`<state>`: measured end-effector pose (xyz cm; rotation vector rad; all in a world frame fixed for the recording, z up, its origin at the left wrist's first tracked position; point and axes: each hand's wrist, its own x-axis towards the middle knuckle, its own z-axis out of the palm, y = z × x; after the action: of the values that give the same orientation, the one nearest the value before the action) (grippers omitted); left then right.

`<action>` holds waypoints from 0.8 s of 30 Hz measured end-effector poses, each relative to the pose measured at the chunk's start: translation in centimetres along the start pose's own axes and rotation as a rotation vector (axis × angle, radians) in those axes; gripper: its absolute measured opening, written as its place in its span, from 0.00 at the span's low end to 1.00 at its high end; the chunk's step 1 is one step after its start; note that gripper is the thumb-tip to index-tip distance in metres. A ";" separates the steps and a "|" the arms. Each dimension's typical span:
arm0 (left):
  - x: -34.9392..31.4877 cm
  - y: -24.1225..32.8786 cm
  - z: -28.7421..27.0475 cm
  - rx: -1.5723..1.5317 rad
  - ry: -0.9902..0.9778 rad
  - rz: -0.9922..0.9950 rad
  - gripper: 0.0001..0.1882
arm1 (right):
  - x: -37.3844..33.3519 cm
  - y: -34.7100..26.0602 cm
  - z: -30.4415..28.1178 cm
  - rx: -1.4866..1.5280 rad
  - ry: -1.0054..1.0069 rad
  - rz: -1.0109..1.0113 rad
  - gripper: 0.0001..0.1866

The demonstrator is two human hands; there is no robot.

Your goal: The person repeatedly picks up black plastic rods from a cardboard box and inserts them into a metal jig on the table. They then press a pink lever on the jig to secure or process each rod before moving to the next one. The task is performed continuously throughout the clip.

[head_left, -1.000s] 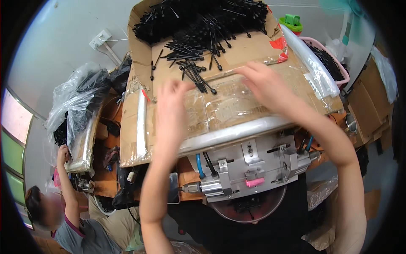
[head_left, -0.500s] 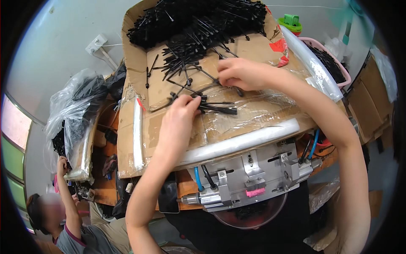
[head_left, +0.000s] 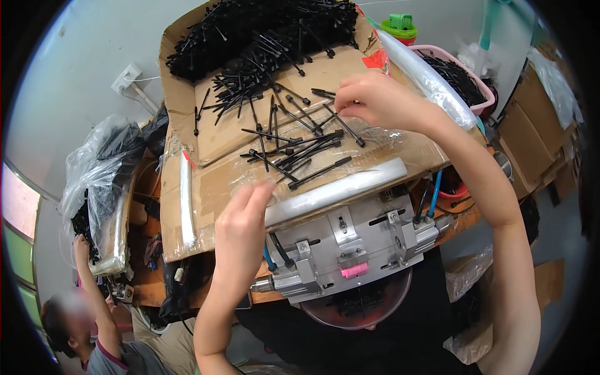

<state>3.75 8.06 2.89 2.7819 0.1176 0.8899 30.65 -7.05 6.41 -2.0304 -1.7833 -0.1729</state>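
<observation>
Many thin black plastic rods with a knobbed end lie loose on the cardboard (head_left: 219, 165), among them a crossed cluster of rods (head_left: 306, 150) in the middle. My right hand (head_left: 381, 100) is above the right part of the cardboard, fingers pinched. A black rod (head_left: 322, 93) pokes out left from its fingertips and looks held. Below that hand, a slanted rod (head_left: 351, 130) lies on the cardboard. My left hand (head_left: 240, 228) is raised by the near cardboard edge, left of a clear plastic-covered strip (head_left: 350, 187). Its fingers are closed together; whatever is in them is hidden.
A dense heap of black rods (head_left: 262, 31) fills the far end of the cardboard. Nearer me stands a metal fixture (head_left: 325, 240) with a pink block (head_left: 355, 270), above a clear bowl (head_left: 400, 297). A pink basket (head_left: 489, 94) is at right; a co-worker (head_left: 106, 331) sits at left.
My left hand has let go of the bundle of rods and drawn back toward me. The bundle now lies spread on the cardboard. My right hand has moved slightly right; the whole view has shifted.
</observation>
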 end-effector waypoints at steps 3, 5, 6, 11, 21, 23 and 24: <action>-1.9 0.3 -0.6 -0.016 -0.113 0.003 0.18 | 0.9 -0.4 -0.1 -0.204 -0.100 0.110 0.05; -2.5 0.5 -1.3 -0.030 -0.083 0.002 0.22 | 1.2 0.0 0.1 -0.397 -0.103 0.140 0.06; -2.7 0.9 -1.9 -0.044 -0.071 -0.026 0.23 | 0.8 0.1 0.1 -0.383 -0.109 0.184 0.07; -6.2 2.9 -1.2 -0.074 0.015 -0.148 0.37 | -1.2 -4.0 1.3 -0.219 -0.179 0.358 0.14; -14.0 13.4 7.3 -0.101 -0.222 -0.186 0.38 | -4.4 -3.8 0.3 0.616 0.368 0.383 0.11; -14.2 13.8 8.2 -0.082 -0.237 -0.197 0.38 | -5.8 -4.1 -0.3 0.803 0.436 0.371 0.11; -14.0 13.9 8.4 -0.076 -0.240 -0.192 0.38 | -7.1 -4.8 -0.9 0.795 0.486 0.330 0.11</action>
<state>-2.66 -9.01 -8.46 2.7234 0.2991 0.5010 25.02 -13.55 5.68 -1.4884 -0.9711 0.1228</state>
